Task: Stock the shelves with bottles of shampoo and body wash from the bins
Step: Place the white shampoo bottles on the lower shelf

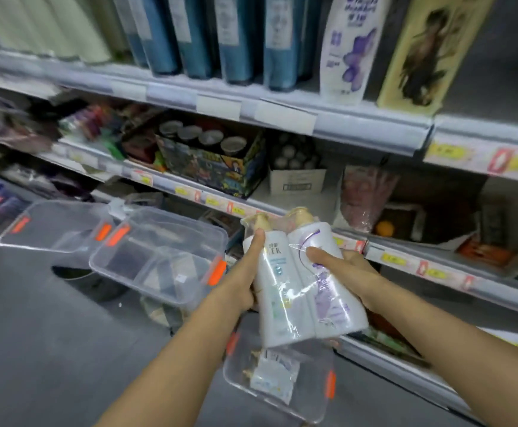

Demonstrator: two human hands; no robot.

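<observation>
Two white pump bottles wrapped together in clear film form one twin pack [301,285], held in the air in front of the shelves. My left hand [248,272] grips its left side, thumb along the front. My right hand [341,266] grips the right side, thumb on the purple label. Below the pack a clear bin [310,405] on the floor holds more wrapped bottles [274,377]. The top shelf [368,124] carries blue bottles [236,38] and a white bottle with purple print [350,47].
Another clear bin [159,257] with orange clips and a clear lid [54,226] lie on the grey floor at left. The middle shelf [208,201] holds a printed box of cans [211,158] and a white carton [297,177]. Lower shelves at right hold bagged goods.
</observation>
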